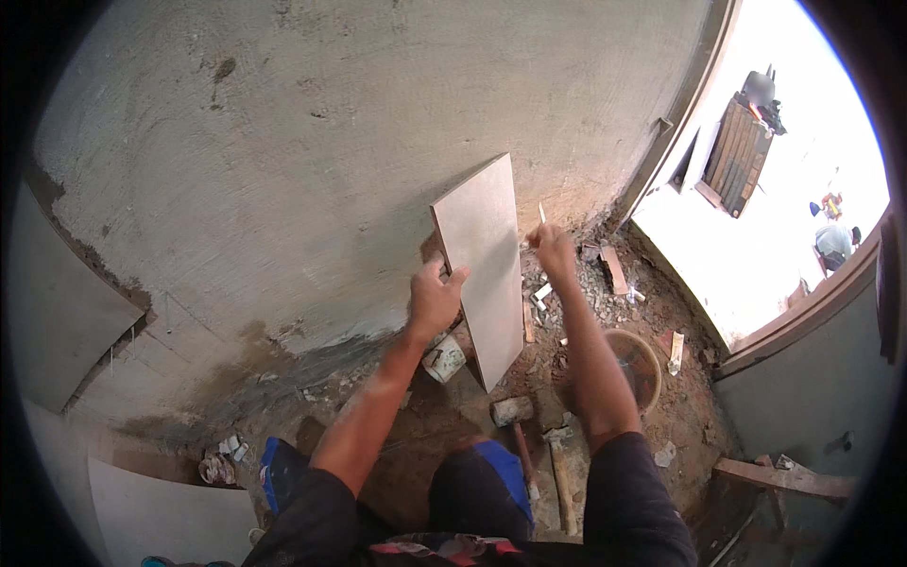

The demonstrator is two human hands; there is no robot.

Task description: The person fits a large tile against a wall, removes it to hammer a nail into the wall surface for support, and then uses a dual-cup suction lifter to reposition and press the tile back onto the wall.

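Upper garment: dark, with short sleeves; left sleeve [316,515] and right sleeve [635,496] plain, both ending above the forearm. Shirt front [444,546]: patch of red, pink and white print at the lower edge of view. Legwear [468,491]: dark, with bright blue panel [508,477]. Left forearm [364,406]: bare, pale dusty smear. Right forearm [600,364]: bare.

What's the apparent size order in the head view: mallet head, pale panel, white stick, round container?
Largest to smallest:
1. Pale panel
2. Round container, partly hidden
3. Mallet head
4. White stick
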